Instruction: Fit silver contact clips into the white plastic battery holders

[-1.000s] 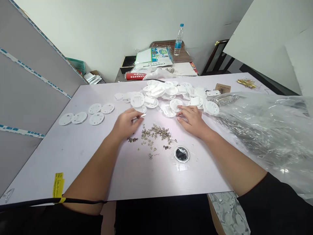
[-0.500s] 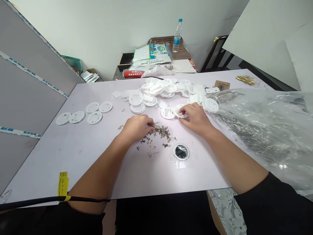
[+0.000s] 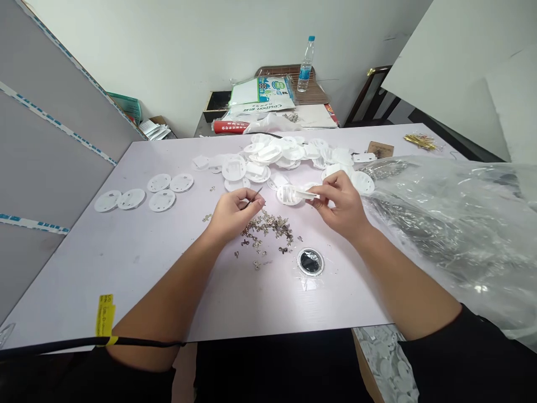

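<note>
My left hand point(image 3: 232, 212) is closed in a pinch on thin metal tweezers point(image 3: 254, 197), lifted just above a scatter of small metal clips point(image 3: 268, 226) on the white table point(image 3: 138, 252). My right hand point(image 3: 342, 204) is closed on a white plastic disc point(image 3: 307, 194), held edge-on a little above the table. Another white disc point(image 3: 287, 195) lies right beside it. Behind both hands spreads a heap of white plastic discs point(image 3: 289, 154).
Several single discs point(image 3: 145, 196) lie in a row at the left. A round cable hole point(image 3: 311, 261) sits near the front. A large clear plastic bag point(image 3: 453, 224) covers the right side. A water bottle point(image 3: 306, 64) and papers stand on a far table. A black cable point(image 3: 84, 342) runs along the near edge.
My right hand picked a disc from the pile and lifted it. My left hand dipped the tweezers to the clips, then raised them toward the disc.
</note>
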`<control>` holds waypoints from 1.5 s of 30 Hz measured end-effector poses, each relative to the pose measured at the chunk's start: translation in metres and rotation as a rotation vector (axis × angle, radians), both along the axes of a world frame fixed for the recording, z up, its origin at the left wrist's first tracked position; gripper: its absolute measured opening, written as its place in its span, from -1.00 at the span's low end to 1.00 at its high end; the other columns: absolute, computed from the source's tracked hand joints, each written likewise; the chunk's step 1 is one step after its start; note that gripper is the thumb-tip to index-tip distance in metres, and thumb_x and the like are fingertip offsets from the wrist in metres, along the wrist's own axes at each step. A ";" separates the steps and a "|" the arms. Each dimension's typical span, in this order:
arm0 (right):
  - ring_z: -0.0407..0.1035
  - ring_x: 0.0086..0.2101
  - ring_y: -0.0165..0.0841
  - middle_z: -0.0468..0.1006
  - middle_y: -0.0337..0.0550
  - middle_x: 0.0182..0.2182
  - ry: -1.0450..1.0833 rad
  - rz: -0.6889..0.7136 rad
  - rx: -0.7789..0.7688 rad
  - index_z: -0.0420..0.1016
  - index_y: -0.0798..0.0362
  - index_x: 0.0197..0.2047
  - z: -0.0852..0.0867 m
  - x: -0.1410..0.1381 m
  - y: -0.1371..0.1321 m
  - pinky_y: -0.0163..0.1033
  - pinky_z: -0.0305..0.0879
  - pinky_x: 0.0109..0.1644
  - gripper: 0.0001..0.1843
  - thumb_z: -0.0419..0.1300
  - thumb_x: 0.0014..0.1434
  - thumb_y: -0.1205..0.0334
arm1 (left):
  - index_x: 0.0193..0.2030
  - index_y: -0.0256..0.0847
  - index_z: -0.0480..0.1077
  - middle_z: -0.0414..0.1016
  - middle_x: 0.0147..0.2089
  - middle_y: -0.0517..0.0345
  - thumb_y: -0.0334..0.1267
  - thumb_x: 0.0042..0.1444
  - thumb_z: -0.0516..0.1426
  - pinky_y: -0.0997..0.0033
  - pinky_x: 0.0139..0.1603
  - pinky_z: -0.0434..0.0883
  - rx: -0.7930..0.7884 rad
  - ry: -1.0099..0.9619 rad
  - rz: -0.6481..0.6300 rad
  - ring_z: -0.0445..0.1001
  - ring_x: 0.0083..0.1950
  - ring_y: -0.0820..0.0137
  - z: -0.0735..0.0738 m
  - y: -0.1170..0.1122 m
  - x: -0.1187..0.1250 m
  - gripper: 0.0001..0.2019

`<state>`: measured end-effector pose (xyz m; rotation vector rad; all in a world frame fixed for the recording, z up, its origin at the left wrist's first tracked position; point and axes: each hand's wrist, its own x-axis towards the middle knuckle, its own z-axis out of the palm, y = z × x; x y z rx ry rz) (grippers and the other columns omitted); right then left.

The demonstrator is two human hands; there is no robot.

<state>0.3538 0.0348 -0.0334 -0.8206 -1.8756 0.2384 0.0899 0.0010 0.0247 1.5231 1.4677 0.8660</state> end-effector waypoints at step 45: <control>0.47 -0.40 -0.46 0.49 -0.35 -0.32 0.987 0.197 -1.200 0.30 -0.10 0.00 0.019 -0.046 -0.033 -0.27 0.54 -0.18 -0.41 0.45 -0.05 0.32 | -0.25 -0.20 0.35 0.15 -0.55 0.31 0.05 0.14 0.26 0.52 -0.56 0.02 -0.103 -0.387 -0.032 0.07 -0.56 0.57 -0.010 -0.019 0.025 -0.65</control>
